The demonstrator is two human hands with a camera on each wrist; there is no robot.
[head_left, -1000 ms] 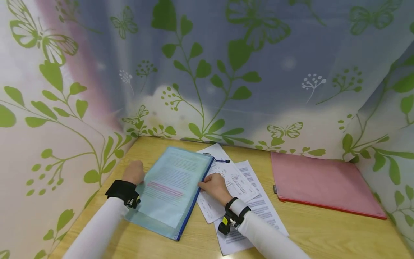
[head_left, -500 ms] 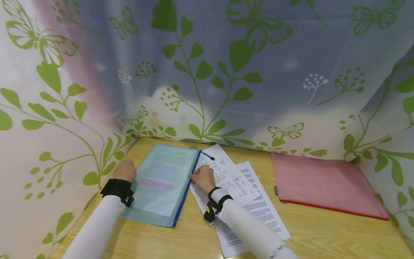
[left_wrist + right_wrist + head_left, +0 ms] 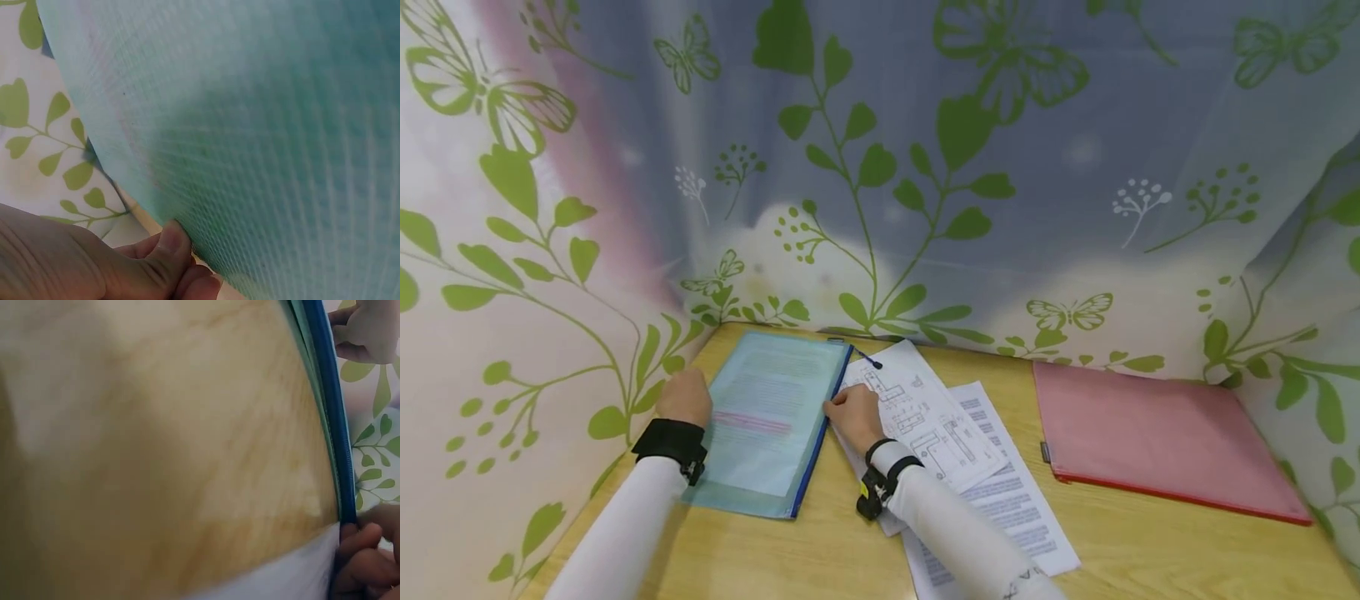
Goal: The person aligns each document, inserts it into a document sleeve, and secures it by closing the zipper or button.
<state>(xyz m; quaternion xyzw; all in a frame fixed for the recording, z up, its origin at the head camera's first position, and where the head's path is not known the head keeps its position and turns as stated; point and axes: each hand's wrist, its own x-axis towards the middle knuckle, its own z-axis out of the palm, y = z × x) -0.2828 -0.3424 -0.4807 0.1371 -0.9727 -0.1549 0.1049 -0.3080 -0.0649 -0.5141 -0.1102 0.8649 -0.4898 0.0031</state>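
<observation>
A translucent teal zip folder [image 3: 752, 450] with a blue zipper edge lies at the left of the table, a printed sheet with a pink highlighted band showing through it. My left hand [image 3: 685, 397] pinches its left edge; in the left wrist view the thumb [image 3: 172, 240] presses on the mesh surface. My right hand [image 3: 856, 414] pinches the blue zipper edge [image 3: 337, 437] on the opposite side. A dark blue zipper pull [image 3: 869, 359] sticks out at the folder's upper right corner, over a sheet with line drawings [image 3: 917, 408].
Under the drawing sheet lies a printed text page [image 3: 1022, 517], partly covered by my right forearm. A pink zip folder [image 3: 1157, 442] with a red zipper lies flat at the right of the wooden table [image 3: 1120, 533]. A leaf-patterned curtain [image 3: 880, 167] encloses the back and sides.
Both hands have shifted the teal folder to the left and slightly away from the drawing sheet, so more of that sheet shows. The pink folder stays where it was.
</observation>
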